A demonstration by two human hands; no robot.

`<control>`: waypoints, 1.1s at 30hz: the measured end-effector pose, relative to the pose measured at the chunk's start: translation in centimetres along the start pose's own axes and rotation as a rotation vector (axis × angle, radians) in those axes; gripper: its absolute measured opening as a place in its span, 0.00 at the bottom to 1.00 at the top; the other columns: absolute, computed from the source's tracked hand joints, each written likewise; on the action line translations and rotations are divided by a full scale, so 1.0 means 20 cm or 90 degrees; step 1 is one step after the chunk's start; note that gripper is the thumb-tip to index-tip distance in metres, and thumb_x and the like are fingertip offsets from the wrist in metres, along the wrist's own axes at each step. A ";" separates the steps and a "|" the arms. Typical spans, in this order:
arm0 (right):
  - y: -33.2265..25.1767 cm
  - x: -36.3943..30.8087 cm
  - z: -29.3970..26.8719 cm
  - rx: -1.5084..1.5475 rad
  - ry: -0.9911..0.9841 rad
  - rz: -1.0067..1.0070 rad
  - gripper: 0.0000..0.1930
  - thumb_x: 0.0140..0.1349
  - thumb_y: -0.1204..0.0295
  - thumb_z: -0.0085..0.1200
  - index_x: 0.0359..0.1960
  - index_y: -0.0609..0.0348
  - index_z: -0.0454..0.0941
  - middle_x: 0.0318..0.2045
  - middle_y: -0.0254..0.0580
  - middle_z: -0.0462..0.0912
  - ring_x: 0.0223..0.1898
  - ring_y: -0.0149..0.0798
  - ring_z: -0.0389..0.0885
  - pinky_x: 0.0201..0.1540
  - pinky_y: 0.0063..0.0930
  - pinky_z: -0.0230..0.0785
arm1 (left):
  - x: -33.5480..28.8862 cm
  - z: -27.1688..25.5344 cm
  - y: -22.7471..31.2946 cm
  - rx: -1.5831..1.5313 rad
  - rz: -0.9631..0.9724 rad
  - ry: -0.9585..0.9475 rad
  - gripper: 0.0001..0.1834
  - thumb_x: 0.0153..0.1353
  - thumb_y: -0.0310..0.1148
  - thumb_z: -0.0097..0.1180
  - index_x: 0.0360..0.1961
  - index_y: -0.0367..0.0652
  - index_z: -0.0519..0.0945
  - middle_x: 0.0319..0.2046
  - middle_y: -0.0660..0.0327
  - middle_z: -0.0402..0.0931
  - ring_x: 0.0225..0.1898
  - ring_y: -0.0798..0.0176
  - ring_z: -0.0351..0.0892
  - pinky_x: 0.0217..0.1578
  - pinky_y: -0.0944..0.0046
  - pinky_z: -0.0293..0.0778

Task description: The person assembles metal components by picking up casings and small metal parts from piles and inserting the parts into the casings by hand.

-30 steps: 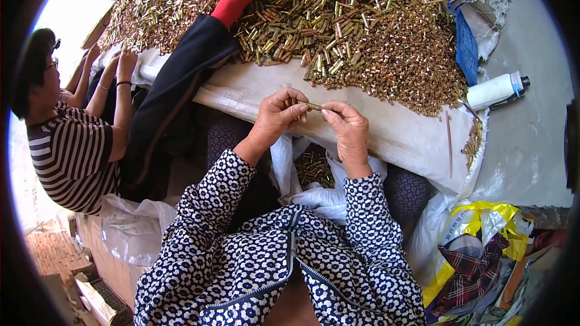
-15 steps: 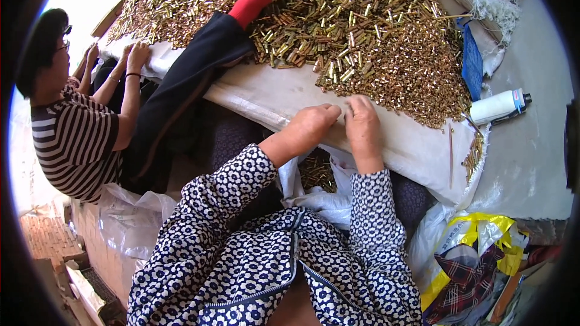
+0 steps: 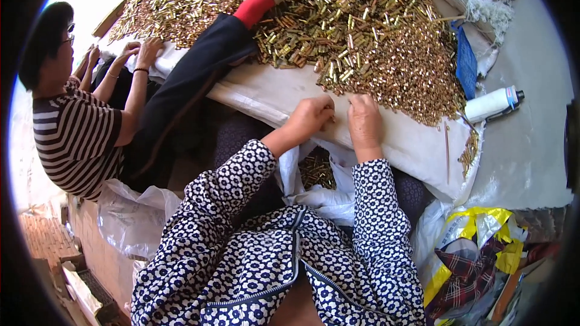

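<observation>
Glossy brass-coloured metal tubes [image 3: 374, 42] on matt white woven cloth [image 3: 284, 93]; smooth plastic bottle [image 3: 490, 104].

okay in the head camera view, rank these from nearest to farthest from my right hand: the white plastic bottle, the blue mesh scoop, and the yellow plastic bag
From the right hand, at the near edge of the brass pile:
1. Blue mesh scoop, up and to the right, at the pile's far-right edge.
2. White plastic bottle, further right, lying on the grey surface.
3. Yellow plastic bag, lower right, below the table edge.

Both hands [image 3: 338, 122] rest at the brass pieces [image 3: 374, 42] on white cloth [image 3: 284, 93].
</observation>
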State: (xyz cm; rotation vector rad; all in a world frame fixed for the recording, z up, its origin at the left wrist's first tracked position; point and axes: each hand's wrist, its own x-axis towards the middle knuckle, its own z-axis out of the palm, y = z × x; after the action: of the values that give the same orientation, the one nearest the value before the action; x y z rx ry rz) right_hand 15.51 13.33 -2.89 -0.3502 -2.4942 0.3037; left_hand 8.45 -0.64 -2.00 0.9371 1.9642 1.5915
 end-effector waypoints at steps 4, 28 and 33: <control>0.02 -0.02 0.01 0.025 0.043 -0.003 0.04 0.49 0.79 0.48 0.28 0.58 0.73 0.28 0.42 0.74 0.33 0.43 0.74 0.35 0.34 0.69 | 0.01 -0.07 0.12 0.065 0.016 0.028 0.03 0.56 0.26 0.49 0.29 0.38 0.72 0.17 0.64 0.72 0.16 0.75 0.69 0.17 0.72 0.66; -0.20 -0.13 -0.03 0.916 -0.034 0.361 0.03 0.51 0.80 0.54 0.29 0.62 0.76 0.25 0.28 0.76 0.26 0.19 0.70 0.32 0.12 0.63 | -0.11 -0.12 -0.01 -0.498 -0.140 0.077 0.04 0.59 0.30 0.49 0.33 0.41 0.71 0.27 0.62 0.74 0.22 0.74 0.70 0.16 0.78 0.60; -0.23 -0.15 -0.05 0.996 -0.035 0.382 0.04 0.52 0.81 0.53 0.30 0.63 0.75 0.28 0.31 0.76 0.30 0.21 0.71 0.35 0.13 0.63 | -0.14 -0.09 0.00 -0.535 -0.141 0.063 0.04 0.59 0.30 0.49 0.33 0.41 0.70 0.27 0.62 0.74 0.22 0.74 0.71 0.16 0.78 0.62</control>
State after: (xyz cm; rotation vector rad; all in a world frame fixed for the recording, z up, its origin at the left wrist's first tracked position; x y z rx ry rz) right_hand 17.56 8.30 -2.32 -0.3518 -1.4275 2.2194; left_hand 9.05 -3.86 -1.82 0.2925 1.1731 2.0646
